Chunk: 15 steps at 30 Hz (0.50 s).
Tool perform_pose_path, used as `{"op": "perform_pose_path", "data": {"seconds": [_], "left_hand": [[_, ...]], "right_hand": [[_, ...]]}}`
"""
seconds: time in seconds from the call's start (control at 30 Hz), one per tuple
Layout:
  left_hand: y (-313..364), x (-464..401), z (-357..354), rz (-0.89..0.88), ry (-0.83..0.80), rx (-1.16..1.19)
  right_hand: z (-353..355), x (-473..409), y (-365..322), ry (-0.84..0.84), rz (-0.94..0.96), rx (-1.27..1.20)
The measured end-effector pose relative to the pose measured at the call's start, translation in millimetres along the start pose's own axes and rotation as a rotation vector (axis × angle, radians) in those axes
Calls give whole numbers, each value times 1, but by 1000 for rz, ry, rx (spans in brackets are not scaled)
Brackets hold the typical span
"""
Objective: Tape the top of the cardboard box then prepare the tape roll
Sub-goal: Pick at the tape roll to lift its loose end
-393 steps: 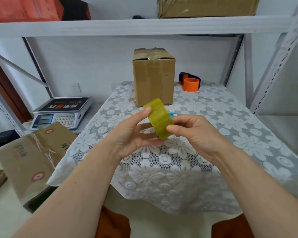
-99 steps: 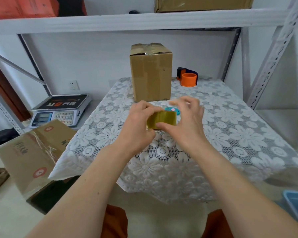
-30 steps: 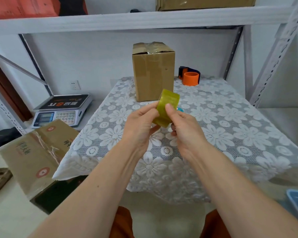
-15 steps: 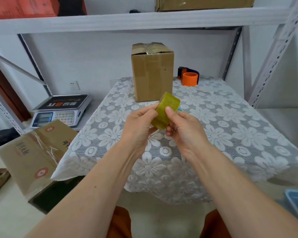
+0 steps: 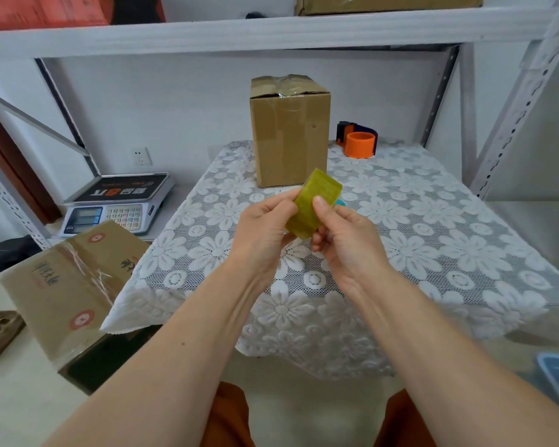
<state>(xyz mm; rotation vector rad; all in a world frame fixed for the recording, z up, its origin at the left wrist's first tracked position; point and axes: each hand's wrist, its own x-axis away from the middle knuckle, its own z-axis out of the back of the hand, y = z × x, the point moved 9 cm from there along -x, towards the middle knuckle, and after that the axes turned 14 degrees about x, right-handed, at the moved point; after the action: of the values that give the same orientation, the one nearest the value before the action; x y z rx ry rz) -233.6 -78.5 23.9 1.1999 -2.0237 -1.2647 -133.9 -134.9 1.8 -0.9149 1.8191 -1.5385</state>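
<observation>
A table under a white floral lace cloth stands inside a grey metal shelving bay against a pale wall. The cardboard box stands upright at the far edge of the table; clear tape shows across its closed top flaps, so the taping step reads as done. An orange tape dispenser sits just right of the box, apart from it. A weighing scale rests on a lower surface to the left.

The step in hand is judged to be preparation of the tape roll. The tape roll is held in the air above the near half of the table, tilted, with its outer band facing the camera. The left hand grips its left side with curled fingers. The right hand holds the right side, thumb pressed flat on the outer band.

Next move, as a judgement: locate the free end of the tape, lift it with a nail, and peel back a short tab. The seam is not distinguishable here, so the roll probably needs turning under the thumb.
</observation>
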Motion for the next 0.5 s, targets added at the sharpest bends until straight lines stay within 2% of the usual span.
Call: {"op": "perform_pose_path", "data": {"seconds": [0.17, 0.5], "left_hand": [[1, -1, -1, 1, -47, 5], [-2, -2, -2, -54, -3, 79]], "right_hand": [[-1, 2, -2, 3, 3, -28], [-1, -1, 0, 19, 19, -62]]}}
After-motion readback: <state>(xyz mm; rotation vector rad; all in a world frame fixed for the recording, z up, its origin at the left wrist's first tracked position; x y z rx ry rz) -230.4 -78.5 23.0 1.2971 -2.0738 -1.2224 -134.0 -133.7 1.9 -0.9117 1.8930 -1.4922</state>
